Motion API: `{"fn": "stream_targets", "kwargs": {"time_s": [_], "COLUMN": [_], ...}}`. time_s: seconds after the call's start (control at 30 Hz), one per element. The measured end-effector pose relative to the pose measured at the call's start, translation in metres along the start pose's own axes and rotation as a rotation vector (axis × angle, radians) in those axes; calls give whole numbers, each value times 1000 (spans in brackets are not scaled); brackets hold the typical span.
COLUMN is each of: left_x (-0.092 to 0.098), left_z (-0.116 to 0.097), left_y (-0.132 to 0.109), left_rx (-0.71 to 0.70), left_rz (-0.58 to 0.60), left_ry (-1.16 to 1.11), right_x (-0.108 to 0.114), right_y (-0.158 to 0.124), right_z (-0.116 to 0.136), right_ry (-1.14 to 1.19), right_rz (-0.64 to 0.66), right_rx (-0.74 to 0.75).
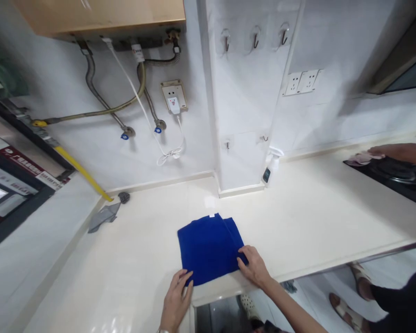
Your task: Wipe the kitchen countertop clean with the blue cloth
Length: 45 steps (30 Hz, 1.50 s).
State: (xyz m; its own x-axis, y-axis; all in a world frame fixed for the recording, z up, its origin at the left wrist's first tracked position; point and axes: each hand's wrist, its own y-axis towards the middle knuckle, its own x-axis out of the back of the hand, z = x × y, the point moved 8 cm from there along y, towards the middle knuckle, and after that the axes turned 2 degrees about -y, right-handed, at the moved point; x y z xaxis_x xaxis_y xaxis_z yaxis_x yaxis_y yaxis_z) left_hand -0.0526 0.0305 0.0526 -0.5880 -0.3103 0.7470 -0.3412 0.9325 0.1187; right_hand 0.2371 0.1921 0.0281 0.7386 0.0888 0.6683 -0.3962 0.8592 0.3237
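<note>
**A:** What does the head view show of the room?

**B:** A white-tiled kitchen corner. A pale cream worktop [315, 217] runs along the walls. Above it hang flexible pipes [100, 99], a wall socket with a white plug [174, 98] and a row of hooks [254, 38]. A small spray bottle [271, 167] stands at the corner, and a grey rag [103, 217] lies at the far left.

**A:** And the cloth?

**B:** A deep blue cloth [208, 247] lies flat on the worktop near its front edge, folded into a compact, roughly square stack with a second layer showing along its right side.

**A:** What are the hands doing?

**B:** The left hand [178, 296] pinches the cloth's near left corner, fingers curled on it. The right hand [254, 266] rests on the near right corner, fingers pressing the fabric down.

**A:** How far along does the folding look?

**B:** Well on, I judge: several folds are in, the edges roughly line up. Another fold or a smoothing may remain.

**A:** Anyone else?

**B:** At the far right another person's hand [384, 151] holds a pinkish cloth [362, 158] at a black hob [398, 175]; sandalled feet [346, 307] show below.
</note>
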Motion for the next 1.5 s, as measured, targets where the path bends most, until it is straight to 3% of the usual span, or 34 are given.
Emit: {"fn": "stream_targets", "kwargs": {"time_s": [0.1, 0.23, 0.4, 0.5, 0.63, 0.7, 0.83, 0.9, 0.97, 1.07, 1.13, 1.23, 1.37, 1.5], "left_x": [4, -4, -7, -3, 9, 13, 4, -2, -5, -3, 1, 6, -3, -11], "left_z": [4, 0, 4, 11, 13, 12, 14, 22, 28, 27, 23, 14, 7, 18], "left_y": [14, 21, 18, 19, 18, 14, 2, -7, -14, -13, -3, 28, 87, 128], "left_rx": [158, 368, 376, 365, 452, 464, 389, 404, 444, 460, 457, 459, 399, 392], "left_rz": [-80, -53, -150, -222, -265, -236, -6, 40, 37, 29, 9, -18, -25, -24], "left_ry": [109, 249, 83, -126, -355, -381, -339, -336, -323, -227, -118, 24, 88, 94], "right_x": [-10, -23, -16, -4, 19, 25, 11, 8, 5, -19, -38, -57, -61, -58], "right_y": [1, 2, 6, 11, 8, 0, -9, 9, 42, 95, 117, 127, 120, 115], "right_z": [-1, -8, -9, -7, -6, -8, -23, -27, -23, -10, -8, -11, -14, -9], "right_ry": [-120, -162, -24, 57, 129, 120, 129, 108, 50, -16, -45, -82, -85, -77], "right_rz": [-16, 18, -54, -112, -150, -72, 259, 240, 129, 60, 55, 46, 17, -23], "right_rx": [-35, -78, -63, -88, -117, -78, -69, -94, -96, -93, -116, -157, -153, -117]}}
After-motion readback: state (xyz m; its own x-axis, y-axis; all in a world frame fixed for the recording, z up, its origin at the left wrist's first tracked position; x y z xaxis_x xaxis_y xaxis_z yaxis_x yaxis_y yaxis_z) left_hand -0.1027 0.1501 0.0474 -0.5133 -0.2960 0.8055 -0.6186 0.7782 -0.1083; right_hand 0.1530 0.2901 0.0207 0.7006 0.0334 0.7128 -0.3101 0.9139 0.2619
